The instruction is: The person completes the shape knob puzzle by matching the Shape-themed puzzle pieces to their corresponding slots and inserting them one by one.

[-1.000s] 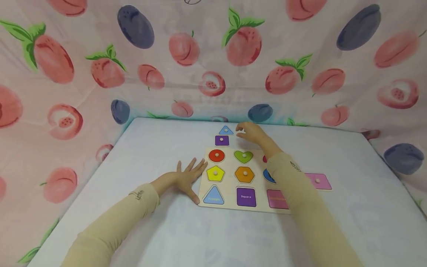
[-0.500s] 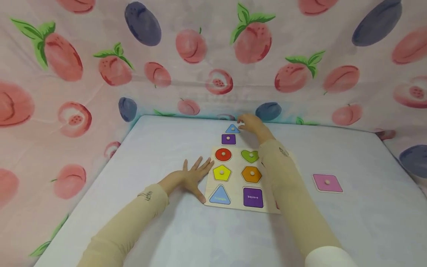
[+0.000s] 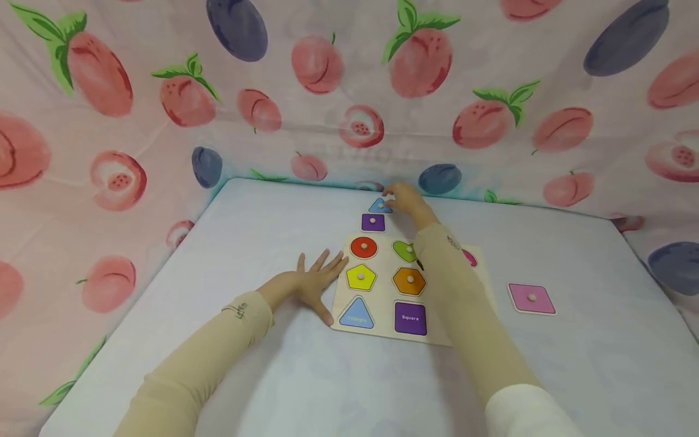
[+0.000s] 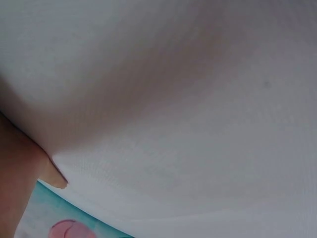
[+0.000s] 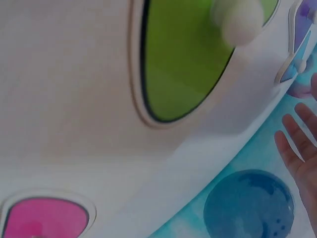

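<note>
My left hand [image 3: 314, 285] rests with spread fingers along the left edge of a wooden shape puzzle board [image 3: 384, 261]. Only part of that hand shows in the left wrist view. Behind the board lies a light blue triangle piece [image 3: 377, 208] with a small round knob. My right hand [image 3: 406, 201] hovers just right of it, its thumb and fingertips close to the knob and holding nothing. In the right wrist view, the fingers [image 5: 297, 134] look loosely spread beside the triangle. A purple square piece [image 3: 373, 224] lies between the triangle and the board.
Red circle [image 3: 363, 247], green heart [image 3: 403, 251], yellow pentagon [image 3: 361, 277] and orange hexagon [image 3: 409, 281] pieces sit in the board. Printed triangle [image 3: 357, 314] and square [image 3: 410, 318] recesses show in front. A pink knobbed piece [image 3: 531, 299] lies to the right. Fruit-print cloth [image 3: 327, 139] hangs behind.
My right hand has moved in from the right to the blue triangle piece, fingertips now beside its knob. The left hand stays at the board's edge. The head view has shifted slightly.
</note>
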A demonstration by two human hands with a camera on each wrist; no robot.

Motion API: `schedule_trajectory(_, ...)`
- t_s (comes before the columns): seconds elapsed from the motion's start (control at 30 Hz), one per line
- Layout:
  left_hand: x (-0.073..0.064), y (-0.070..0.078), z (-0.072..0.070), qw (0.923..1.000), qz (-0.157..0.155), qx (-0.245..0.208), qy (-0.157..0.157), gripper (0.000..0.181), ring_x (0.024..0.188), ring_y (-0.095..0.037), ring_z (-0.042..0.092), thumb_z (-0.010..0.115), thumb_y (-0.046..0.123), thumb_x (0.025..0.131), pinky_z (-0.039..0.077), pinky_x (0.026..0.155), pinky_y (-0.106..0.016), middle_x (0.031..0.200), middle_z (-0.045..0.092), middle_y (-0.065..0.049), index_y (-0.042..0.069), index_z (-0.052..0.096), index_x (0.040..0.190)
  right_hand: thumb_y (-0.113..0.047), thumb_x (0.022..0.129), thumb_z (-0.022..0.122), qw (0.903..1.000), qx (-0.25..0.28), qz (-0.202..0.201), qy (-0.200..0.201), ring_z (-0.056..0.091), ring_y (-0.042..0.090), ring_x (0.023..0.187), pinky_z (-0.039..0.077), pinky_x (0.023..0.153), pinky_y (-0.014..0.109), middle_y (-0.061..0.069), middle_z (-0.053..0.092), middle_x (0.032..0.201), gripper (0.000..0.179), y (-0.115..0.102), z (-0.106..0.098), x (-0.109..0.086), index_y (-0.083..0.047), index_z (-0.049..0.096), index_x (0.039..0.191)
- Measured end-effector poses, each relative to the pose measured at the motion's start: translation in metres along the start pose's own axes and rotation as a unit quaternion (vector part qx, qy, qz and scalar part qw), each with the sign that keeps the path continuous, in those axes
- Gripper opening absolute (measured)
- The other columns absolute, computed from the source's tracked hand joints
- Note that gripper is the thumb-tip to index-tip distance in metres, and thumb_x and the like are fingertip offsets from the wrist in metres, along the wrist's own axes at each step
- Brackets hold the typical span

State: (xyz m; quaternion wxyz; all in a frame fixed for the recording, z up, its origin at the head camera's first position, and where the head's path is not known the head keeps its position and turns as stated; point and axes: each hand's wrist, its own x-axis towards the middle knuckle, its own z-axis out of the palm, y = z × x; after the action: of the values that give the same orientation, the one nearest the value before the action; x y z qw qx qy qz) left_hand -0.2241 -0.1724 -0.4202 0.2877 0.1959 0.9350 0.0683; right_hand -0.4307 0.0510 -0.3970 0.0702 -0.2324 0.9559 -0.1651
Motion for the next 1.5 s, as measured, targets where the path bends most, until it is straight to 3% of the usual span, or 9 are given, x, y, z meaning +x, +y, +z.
schedule_trajectory(0.1, 0.0, 0.0, 0.0, 1.0, 0.003, 0.001, 0.0, 0.131, 0.144, -0.027, -0.025, 0.079, 0.058, 0.062, -0.018, 0.106, -0.067, 0.158, -0.02, 0.002, 0.024, -0.011, 0.151, -0.022, 0.089, 0.066, 1.0, -0.001, -0.001, 0.008, 0.055, 0.03, 0.114, 0.043, 0.1, 0.043, 0.015, 0.062, 0.12, 0.032, 0.011, 0.01, 0.017, -0.004, 0.065, 0.115)
schedule_trajectory(0.17, 0.0, 0.0, 0.0, 1.0, 0.004, 0.002, 0.0, 0.131, 0.144, -0.026, -0.025, 0.079, 0.058, 0.062, -0.018, 0.106, -0.067, 0.158, -0.02, 0.002, 0.024, -0.011, 0.151, -0.03, 0.083, 0.072, 0.9989, -0.018, -0.019, 0.038, 0.059, 0.026, 0.103, 0.047, 0.092, 0.039, 0.011, 0.067, 0.109, 0.032, 0.036, 0.032, 0.047, -0.007, 0.07, 0.106)
schedule_trajectory(0.33, 0.001, 0.001, 0.001, 1.0, 0.004, 0.006, 0.003, 0.131, 0.144, -0.026, -0.025, 0.078, 0.059, 0.062, -0.018, 0.106, -0.067, 0.158, -0.019, 0.002, 0.024, -0.011, 0.151, -0.037, 0.082, 0.072, 0.9979, -0.043, -0.031, 0.039, 0.06, 0.025, 0.097, 0.048, 0.089, 0.037, 0.008, 0.068, 0.105, 0.03, 0.079, 0.072, 0.101, -0.01, 0.072, 0.098)
schedule_trajectory(0.43, 0.001, 0.001, 0.0, 0.9999, 0.006, 0.011, 0.001, 0.131, 0.143, -0.027, -0.025, 0.078, 0.059, 0.063, -0.017, 0.106, -0.067, 0.158, -0.02, 0.002, 0.024, -0.012, 0.151, -0.035, 0.085, 0.069, 0.9987, -0.041, -0.023, 0.019, 0.06, 0.024, 0.099, 0.048, 0.09, 0.039, 0.007, 0.068, 0.106, 0.027, 0.078, 0.073, 0.103, -0.011, 0.072, 0.098)
schedule_trajectory(0.53, 0.001, -0.001, 0.001, 0.9999, 0.008, 0.015, -0.001, 0.131, 0.143, -0.026, -0.026, 0.078, 0.059, 0.063, -0.017, 0.106, -0.067, 0.158, -0.021, 0.003, 0.024, -0.013, 0.151, -0.041, 0.081, 0.072, 0.9968, -0.033, -0.035, 0.064, 0.059, 0.019, 0.083, 0.048, 0.075, 0.033, 0.003, 0.068, 0.091, 0.027, 0.079, 0.08, 0.1, -0.015, 0.07, 0.086)
schedule_trajectory(0.57, 0.0, -0.001, 0.002, 0.9998, 0.008, 0.017, -0.002, 0.132, 0.143, -0.026, -0.026, 0.078, 0.06, 0.062, -0.017, 0.106, -0.067, 0.158, -0.021, 0.003, 0.024, -0.013, 0.151, -0.039, 0.083, 0.071, 0.9982, -0.029, -0.013, 0.05, 0.06, 0.021, 0.087, 0.049, 0.079, 0.034, 0.004, 0.068, 0.096, 0.027, 0.069, 0.075, 0.091, -0.014, 0.07, 0.089)
schedule_trajectory(0.8, 0.002, 0.0, 0.007, 0.9998, 0.008, 0.018, -0.007, 0.132, 0.143, -0.025, -0.026, 0.078, 0.061, 0.062, -0.018, 0.106, -0.067, 0.158, -0.021, 0.005, 0.026, -0.013, 0.151, -0.014, 0.092, 0.06, 0.9959, -0.011, 0.077, 0.047, 0.061, 0.032, 0.099, 0.051, 0.086, 0.042, 0.018, 0.066, 0.108, 0.019, -0.014, 0.031, -0.006, 0.001, 0.064, 0.102)
schedule_trajectory(1.03, 0.001, -0.002, 0.002, 0.9999, 0.003, 0.01, 0.0, 0.132, 0.143, -0.025, -0.026, 0.078, 0.06, 0.062, -0.018, 0.106, -0.066, 0.157, -0.023, 0.005, 0.026, -0.015, 0.15, -0.012, 0.092, 0.06, 0.9908, -0.048, 0.071, 0.104, 0.062, 0.028, 0.085, 0.052, 0.077, 0.041, 0.015, 0.068, 0.094, 0.012, -0.019, 0.026, -0.004, -0.001, 0.064, 0.092)
schedule_trajectory(1.5, -0.002, 0.0, 0.0, 1.0, 0.006, 0.004, 0.001, 0.132, 0.143, -0.026, -0.027, 0.079, 0.058, 0.062, -0.019, 0.106, -0.066, 0.157, -0.022, 0.004, 0.025, -0.014, 0.151, -0.012, 0.091, 0.061, 0.9916, -0.054, 0.085, 0.081, 0.064, 0.031, 0.094, 0.053, 0.08, 0.042, 0.015, 0.068, 0.102, 0.014, -0.01, 0.015, -0.019, -0.001, 0.066, 0.099)
